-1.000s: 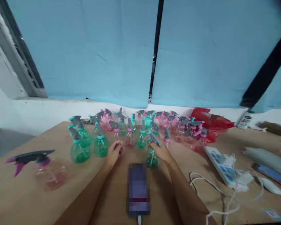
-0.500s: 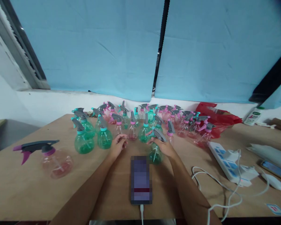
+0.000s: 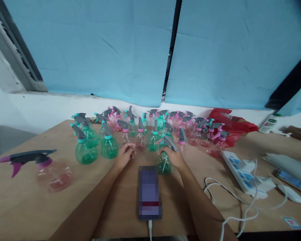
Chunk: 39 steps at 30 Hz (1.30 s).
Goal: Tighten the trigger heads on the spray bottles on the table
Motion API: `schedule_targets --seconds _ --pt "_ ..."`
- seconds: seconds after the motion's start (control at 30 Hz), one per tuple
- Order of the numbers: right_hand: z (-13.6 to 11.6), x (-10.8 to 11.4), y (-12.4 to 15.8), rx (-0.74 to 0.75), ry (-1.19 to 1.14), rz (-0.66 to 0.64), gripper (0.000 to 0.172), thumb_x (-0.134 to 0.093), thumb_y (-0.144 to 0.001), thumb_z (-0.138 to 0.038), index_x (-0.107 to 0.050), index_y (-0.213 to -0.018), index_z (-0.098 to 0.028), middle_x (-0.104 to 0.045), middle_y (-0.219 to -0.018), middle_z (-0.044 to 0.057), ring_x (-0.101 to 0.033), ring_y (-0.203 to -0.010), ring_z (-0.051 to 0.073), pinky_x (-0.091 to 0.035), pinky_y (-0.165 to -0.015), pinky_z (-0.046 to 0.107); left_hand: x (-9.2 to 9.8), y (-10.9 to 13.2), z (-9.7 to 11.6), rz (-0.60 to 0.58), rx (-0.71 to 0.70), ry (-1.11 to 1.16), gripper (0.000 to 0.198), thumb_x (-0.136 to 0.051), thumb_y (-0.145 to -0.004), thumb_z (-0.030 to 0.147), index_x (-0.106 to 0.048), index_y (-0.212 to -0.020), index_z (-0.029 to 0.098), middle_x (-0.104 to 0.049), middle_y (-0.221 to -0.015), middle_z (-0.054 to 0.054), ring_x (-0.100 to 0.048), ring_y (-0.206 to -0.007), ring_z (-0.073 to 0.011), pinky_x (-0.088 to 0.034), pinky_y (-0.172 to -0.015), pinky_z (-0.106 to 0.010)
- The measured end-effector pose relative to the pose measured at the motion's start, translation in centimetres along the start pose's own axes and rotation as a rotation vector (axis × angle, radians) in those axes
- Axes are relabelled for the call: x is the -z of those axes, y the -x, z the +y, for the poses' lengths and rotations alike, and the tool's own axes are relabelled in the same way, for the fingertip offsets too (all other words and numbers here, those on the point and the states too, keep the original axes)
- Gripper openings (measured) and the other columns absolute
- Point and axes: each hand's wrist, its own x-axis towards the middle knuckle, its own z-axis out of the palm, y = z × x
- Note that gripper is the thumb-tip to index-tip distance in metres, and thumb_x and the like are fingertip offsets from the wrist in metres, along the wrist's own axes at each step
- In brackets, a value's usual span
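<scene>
My right hand [image 3: 173, 156] is wrapped around the upper part of a green spray bottle [image 3: 165, 164] with a grey trigger head, which stands upright behind the phone. Part of the bottle's neck is hidden by the fingers. Across from it, my left hand [image 3: 126, 154] rests near the table with loosely bent fingers and nothing in it. Close to that hand are a green spray bottle [image 3: 109, 147] with a turquoise collar and a clear pink one [image 3: 140, 140]. Between my forearms lies a phone [image 3: 149, 194], its screen blurred out, with a white cable plugged in.
Several green and pink spray bottles crowd the back of the table [image 3: 90, 187]. A larger-looking pink spray bottle [image 3: 55, 175] stands alone at left. To the right are a red plastic bag [image 3: 230, 130], a power strip [image 3: 243, 175], white cables, a mouse [image 3: 291, 194] and another phone [image 3: 294, 182].
The view has shifted slightly, so the bottles at left appear farther left. Both hands keep nearly the same pose, the right one still around the green spray bottle.
</scene>
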Motion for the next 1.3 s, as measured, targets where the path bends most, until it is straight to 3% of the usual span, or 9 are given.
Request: schedule_targets --seconds 0.17,0.33,0.57,0.77,1.03,1.3 --pt "-0.1 -0.2 -0.1 -0.007 -0.053 0.01 0.02 -0.055 -0.075 -0.018 -0.067 -0.09 -0.024 -0.071 -0.092 0.001 -0.065 -0.057 0.014 -0.054 -0.063 0.032 -0.1 0.0 0.1 -0.011 0.0 -0.008 0.043 -0.067 -0.076 0.056 -0.066 -0.096 0.018 -0.064 -0.064 0.002 -0.052 -0.046 -0.0105 -0.033 -0.043 -0.02" --pt "-0.3 -0.4 -0.1 -0.053 -0.109 0.024 0.009 -0.059 -0.072 -0.019 -0.064 -0.078 -0.024 -0.066 -0.072 -0.002 -0.064 -0.057 0.015 -0.054 -0.062 0.031 -0.1 0.2 0.4 -0.015 0.011 -0.014 0.044 -0.067 -0.076 0.055 -0.066 -0.099 0.018 -0.064 -0.066 0.001 -0.053 -0.047 -0.0107 -0.033 -0.043 -0.02" --pt "-0.2 0.2 -0.1 -0.028 -0.015 0.004 0.025 -0.056 -0.074 -0.02 -0.068 -0.096 -0.025 -0.074 -0.099 0.002 -0.067 -0.06 0.016 -0.054 -0.068 0.034 0.0 0.4 0.9 -0.005 0.015 -0.006 0.043 -0.068 -0.075 0.054 -0.067 -0.098 0.018 -0.064 -0.065 0.001 -0.054 -0.047 -0.011 -0.033 -0.044 -0.02" --pt "0.1 -0.2 0.0 -0.055 -0.071 0.058 0.014 -0.058 -0.071 -0.021 -0.066 -0.082 -0.024 -0.069 -0.075 -0.001 -0.065 -0.061 0.018 -0.055 -0.064 0.033 0.0 0.3 0.9 -0.009 0.014 0.002 0.046 -0.07 -0.072 0.057 -0.068 -0.096 0.018 -0.064 -0.063 0.002 -0.054 -0.045 -0.0112 -0.032 -0.042 -0.02" --pt "-0.2 0.2 -0.1 -0.009 0.057 0.072 0.027 -0.056 -0.073 -0.018 -0.069 -0.095 -0.026 -0.071 -0.081 0.0 -0.062 -0.06 0.017 -0.054 -0.072 0.034 0.0 0.3 0.8 -0.021 0.003 -0.016 0.045 -0.069 -0.073 0.056 -0.067 -0.097 0.018 -0.064 -0.064 0.002 -0.054 -0.046 -0.0113 -0.033 -0.043 -0.02" --pt "0.3 -0.4 0.2 -0.053 -0.048 0.08 0.011 -0.061 -0.073 -0.021 -0.067 -0.081 -0.024 -0.069 -0.076 0.0 -0.064 -0.064 0.018 -0.054 -0.063 0.032 -0.1 0.4 1.1 -0.034 -0.005 -0.028 0.043 -0.069 -0.073 0.057 -0.068 -0.093 0.019 -0.065 -0.064 0.001 -0.053 -0.046 -0.0118 -0.035 -0.044 -0.021"
